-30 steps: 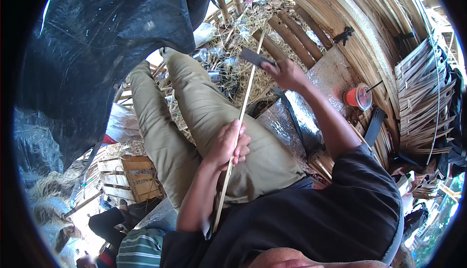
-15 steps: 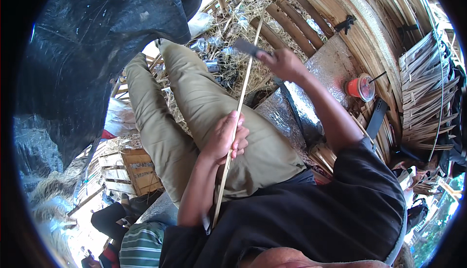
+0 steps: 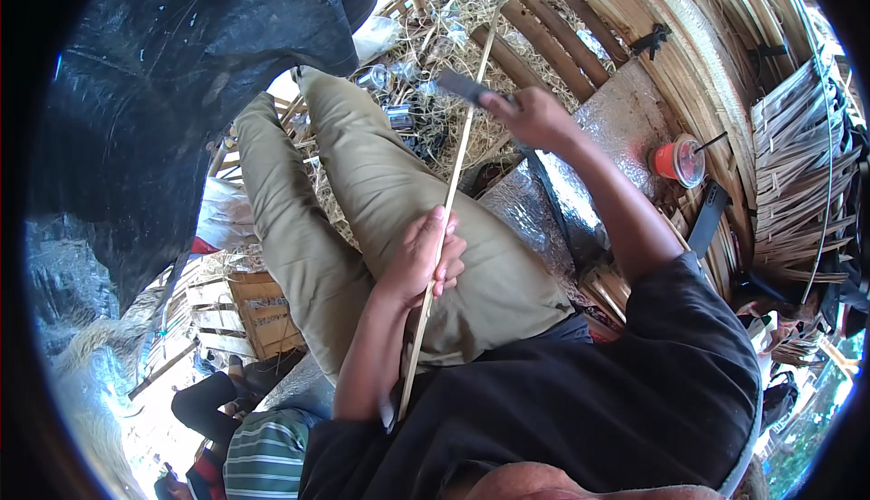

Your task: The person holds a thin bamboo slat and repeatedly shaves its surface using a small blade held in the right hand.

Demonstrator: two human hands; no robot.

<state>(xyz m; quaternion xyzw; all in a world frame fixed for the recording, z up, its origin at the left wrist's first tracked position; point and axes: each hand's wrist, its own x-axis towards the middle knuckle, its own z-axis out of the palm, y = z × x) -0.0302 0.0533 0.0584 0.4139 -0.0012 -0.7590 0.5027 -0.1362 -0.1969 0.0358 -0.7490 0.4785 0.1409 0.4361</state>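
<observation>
A long, thin, pale strip of bamboo or wood [image 3: 464, 137] runs slantwise from beside my body, over my thigh, to above the littered floor. My left hand [image 3: 421, 255] is closed round its middle, resting over my thigh. Farther along, my right hand [image 3: 535, 119] grips a knife [image 3: 462, 87] with a broad, dark, flat blade. The blade lies across the strip near its far end; whether it touches is hard to tell. The knife's handle is mostly hidden in my fist. A small greyish blurred thing [image 3: 388, 412] sits by the strip's near end.
On the right, a red cup with a straw [image 3: 677, 163] and a dark phone [image 3: 709, 217] lie near bundled long strips [image 3: 698, 56]. Slats [image 3: 553, 42], shavings and plastic litter cover the floor ahead. A black sheet [image 3: 199, 74] hangs left; another person [image 3: 263, 455] sits lower left.
The whole view has shifted slightly. Both hands, the knife and the strip keep nearly the same places relative to each other.
</observation>
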